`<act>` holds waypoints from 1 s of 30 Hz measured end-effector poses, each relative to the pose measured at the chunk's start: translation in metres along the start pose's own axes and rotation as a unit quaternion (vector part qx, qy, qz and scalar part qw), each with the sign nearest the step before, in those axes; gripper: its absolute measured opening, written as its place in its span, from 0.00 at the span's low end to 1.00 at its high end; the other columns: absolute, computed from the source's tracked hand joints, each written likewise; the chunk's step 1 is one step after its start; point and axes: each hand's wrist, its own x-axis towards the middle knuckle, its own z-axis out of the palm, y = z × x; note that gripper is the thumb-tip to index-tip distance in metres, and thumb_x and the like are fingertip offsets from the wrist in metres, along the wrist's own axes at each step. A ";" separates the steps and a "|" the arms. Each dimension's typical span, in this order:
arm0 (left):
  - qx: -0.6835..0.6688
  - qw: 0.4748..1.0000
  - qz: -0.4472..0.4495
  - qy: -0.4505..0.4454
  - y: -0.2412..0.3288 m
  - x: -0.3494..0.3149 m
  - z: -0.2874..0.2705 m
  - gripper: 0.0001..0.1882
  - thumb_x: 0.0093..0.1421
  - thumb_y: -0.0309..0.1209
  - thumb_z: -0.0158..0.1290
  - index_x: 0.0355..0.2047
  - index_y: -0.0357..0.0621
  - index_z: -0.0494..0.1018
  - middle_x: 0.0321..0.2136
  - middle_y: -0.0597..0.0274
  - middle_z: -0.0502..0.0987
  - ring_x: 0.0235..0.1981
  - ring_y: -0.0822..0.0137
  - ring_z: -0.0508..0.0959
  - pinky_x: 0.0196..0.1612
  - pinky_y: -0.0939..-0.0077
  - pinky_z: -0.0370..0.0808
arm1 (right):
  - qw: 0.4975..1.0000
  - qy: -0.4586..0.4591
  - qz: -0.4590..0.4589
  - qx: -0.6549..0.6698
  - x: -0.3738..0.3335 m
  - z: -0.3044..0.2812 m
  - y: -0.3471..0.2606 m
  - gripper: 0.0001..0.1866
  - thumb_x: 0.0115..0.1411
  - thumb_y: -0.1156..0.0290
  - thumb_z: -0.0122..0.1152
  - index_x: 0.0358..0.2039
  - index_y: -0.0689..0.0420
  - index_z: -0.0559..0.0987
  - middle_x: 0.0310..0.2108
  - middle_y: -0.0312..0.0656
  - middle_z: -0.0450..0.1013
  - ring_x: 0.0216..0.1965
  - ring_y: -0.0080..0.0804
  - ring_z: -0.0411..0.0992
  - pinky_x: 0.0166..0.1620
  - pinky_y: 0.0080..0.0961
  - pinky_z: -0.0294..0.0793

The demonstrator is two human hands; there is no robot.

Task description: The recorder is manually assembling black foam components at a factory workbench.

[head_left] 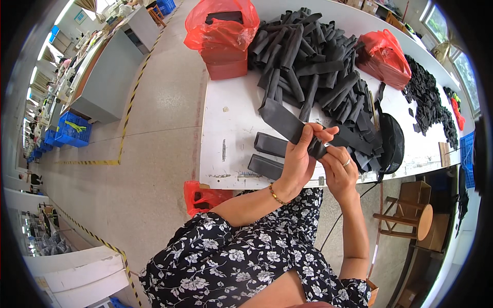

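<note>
Black strip: the wide dark strip is up in my hands, over the near edge of the white table; its far end slants away to the left, toward the big pile of dark strips
Left hand: my left hand pinches the strip near its close end, thumb against fingers
Right hand: my right hand meets it there, thumb and forefinger pressed together on the same bunched end; the exact fold is hidden by my fingers
Loose pieces: two flat black pieces lie one below the other, just left of my hands
Step in hand: I judge this to be fingertip work on the strip's near end, not yet finished
Next move: it seems to call for a steady left pinch and small, careful right-hand motions; the soft strip could slip or twist
</note>
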 end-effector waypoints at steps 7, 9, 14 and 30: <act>0.009 0.999 -0.044 0.020 -0.001 0.011 -0.006 0.19 0.70 0.42 0.42 0.45 0.37 0.70 0.45 0.49 0.78 0.50 0.61 0.76 0.57 0.68 0.68 | 0.980 -0.021 0.187 0.058 -0.002 0.000 -0.006 0.12 0.49 0.82 0.67 0.34 0.65 0.77 0.38 0.45 0.74 0.35 0.35 0.74 0.36 0.29 0.75; 0.060 0.998 -0.009 0.029 0.003 0.014 -0.003 0.19 0.70 0.43 0.41 0.45 0.38 0.70 0.49 0.48 0.76 0.50 0.62 0.75 0.56 0.68 0.68 | 0.898 0.053 0.353 0.257 0.002 0.015 -0.017 0.10 0.54 0.76 0.68 0.34 0.64 0.77 0.42 0.41 0.72 0.40 0.26 0.72 0.42 0.24 0.73; 0.054 0.996 0.024 -0.063 0.014 0.024 -0.008 0.19 0.70 0.41 0.41 0.46 0.38 0.71 0.53 0.47 0.72 0.56 0.62 0.72 0.61 0.62 0.64 | 0.824 0.255 0.397 0.313 -0.016 0.031 -0.018 0.05 0.59 0.77 0.62 0.32 0.62 0.74 0.42 0.37 0.69 0.40 0.19 0.68 0.44 0.15 0.68; 0.039 0.998 0.032 0.039 0.054 0.020 -0.084 0.12 0.64 0.34 0.53 0.41 0.36 0.75 0.36 0.50 0.81 0.42 0.51 0.81 0.47 0.60 0.80 | 0.971 0.170 0.163 0.038 -0.024 0.017 -0.004 0.10 0.47 0.84 0.69 0.30 0.61 0.78 0.26 0.40 0.72 0.28 0.33 0.70 0.30 0.24 0.69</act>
